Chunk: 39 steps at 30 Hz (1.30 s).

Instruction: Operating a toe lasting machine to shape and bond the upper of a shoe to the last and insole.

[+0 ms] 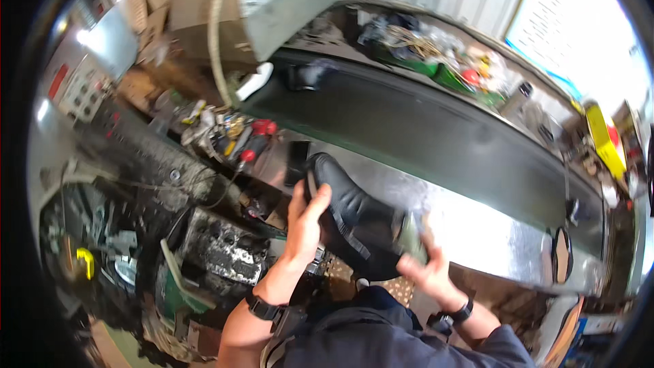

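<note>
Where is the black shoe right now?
The black shoe sits low in the middle of the head view, held between the left hand and right hand, just in front of the shiny metal edge of the conveyor.

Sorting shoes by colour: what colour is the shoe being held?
Black, sole included; the shoe shows best in the head view, held between left hand and right hand.

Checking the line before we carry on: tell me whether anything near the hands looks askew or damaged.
Nothing looks damaged. The black shoe is tipped on its side between the left hand and the right hand, off the dark conveyor belt. The tools left of the belt lie in a loose jumble.
</note>
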Available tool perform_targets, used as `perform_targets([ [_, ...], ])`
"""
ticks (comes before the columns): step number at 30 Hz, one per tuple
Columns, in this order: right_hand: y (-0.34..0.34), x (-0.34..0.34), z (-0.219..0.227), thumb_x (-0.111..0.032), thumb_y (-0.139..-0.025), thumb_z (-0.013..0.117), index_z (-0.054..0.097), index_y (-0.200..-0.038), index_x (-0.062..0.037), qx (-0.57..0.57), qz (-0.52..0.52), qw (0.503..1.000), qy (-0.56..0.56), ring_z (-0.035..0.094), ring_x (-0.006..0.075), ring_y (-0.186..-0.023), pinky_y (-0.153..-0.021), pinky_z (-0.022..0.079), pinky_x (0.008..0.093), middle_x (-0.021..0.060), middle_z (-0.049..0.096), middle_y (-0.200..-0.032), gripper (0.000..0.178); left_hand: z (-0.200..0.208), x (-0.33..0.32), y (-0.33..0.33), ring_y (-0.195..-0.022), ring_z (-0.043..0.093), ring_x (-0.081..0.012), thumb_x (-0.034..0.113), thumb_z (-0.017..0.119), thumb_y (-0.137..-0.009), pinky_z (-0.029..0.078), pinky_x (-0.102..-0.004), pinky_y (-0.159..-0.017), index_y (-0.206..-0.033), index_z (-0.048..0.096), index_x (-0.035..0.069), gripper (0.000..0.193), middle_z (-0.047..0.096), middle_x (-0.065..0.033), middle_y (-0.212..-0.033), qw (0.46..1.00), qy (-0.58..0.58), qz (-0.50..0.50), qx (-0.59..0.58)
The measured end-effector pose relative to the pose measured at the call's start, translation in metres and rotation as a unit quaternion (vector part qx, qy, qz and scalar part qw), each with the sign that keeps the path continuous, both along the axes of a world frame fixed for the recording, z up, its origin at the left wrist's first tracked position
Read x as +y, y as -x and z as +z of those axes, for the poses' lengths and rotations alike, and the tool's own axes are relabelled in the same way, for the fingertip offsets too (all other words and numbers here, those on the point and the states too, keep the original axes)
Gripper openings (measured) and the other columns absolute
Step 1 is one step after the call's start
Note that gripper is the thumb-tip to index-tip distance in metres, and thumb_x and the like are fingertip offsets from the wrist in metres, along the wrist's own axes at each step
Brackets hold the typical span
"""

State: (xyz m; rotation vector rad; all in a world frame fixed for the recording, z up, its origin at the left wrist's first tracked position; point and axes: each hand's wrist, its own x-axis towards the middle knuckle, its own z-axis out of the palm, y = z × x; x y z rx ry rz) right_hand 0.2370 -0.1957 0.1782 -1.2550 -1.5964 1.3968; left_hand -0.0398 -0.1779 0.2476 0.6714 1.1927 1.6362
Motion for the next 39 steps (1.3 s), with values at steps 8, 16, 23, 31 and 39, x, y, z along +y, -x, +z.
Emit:
perform_targets([
  [8,-0.243,0.176,-0.093,-0.016,-0.099,0.065,0.057,-0.122,-0.0039,0.135,-0.366,0.919,0.050,0.069,0.0258,-0.098,-0.080,0.062,0.0415,0.0097,0.066,-0.111,0.028,-0.135,0.001,0.009,-0.100,0.070,-0.0153,0.017,0.073,-0.095,0.054,-0.0286,-0.090,-0.119,0.071,-0.003,0.031,0.076,-0.0117,-0.109,0.907,0.167,-0.233,0.309],
  [16,-0.332,0.222,-0.188,-0.010,-0.094,0.071,0.059,-0.111,0.0005,0.225,-0.545,0.808,0.019,0.068,0.0247,-0.068,-0.067,0.064,0.0376,0.0176,0.069,-0.098,0.024,-0.189,0.004,0.078,-0.095,0.071,-0.0161,0.017,0.071,-0.096,0.055,-0.0309,-0.087,-0.113,0.073,-0.003,0.026,0.076,-0.0104,-0.102,0.910,0.225,-0.164,0.308],
  [23,-0.069,0.097,-0.241,-0.025,-0.099,0.057,0.061,-0.118,-0.0060,-0.092,-0.143,0.978,-0.120,0.057,0.0362,-0.117,-0.107,0.039,0.0498,0.0165,0.066,-0.118,0.027,-0.187,0.134,0.093,-0.097,0.070,-0.0183,0.019,0.073,-0.093,0.056,-0.0330,-0.086,-0.122,0.069,0.001,0.034,0.074,-0.0118,-0.107,0.899,0.123,-0.145,0.395],
  [31,-0.058,0.078,-0.179,-0.007,-0.096,0.064,0.036,-0.153,0.0043,-0.152,-0.135,0.979,-0.005,0.074,0.0208,-0.086,-0.078,0.059,0.0323,0.0130,0.077,-0.099,0.064,-0.187,0.366,0.221,-0.098,0.074,-0.0256,0.011,0.073,-0.081,0.057,-0.0362,-0.090,-0.130,0.063,0.005,0.051,0.077,-0.0127,-0.105,0.845,0.137,-0.081,0.510],
  [39,-0.006,0.191,-0.083,-0.026,-0.091,0.075,0.071,-0.113,0.0022,-0.102,-0.160,0.975,0.119,0.074,0.0218,-0.083,-0.077,0.059,0.0375,0.0130,0.077,-0.090,0.036,-0.165,0.512,0.229,-0.146,0.033,-0.0416,0.028,0.089,-0.063,0.027,-0.0559,-0.119,-0.159,0.025,0.006,0.117,0.038,-0.0239,-0.156,0.587,0.013,-0.130,0.799],
])
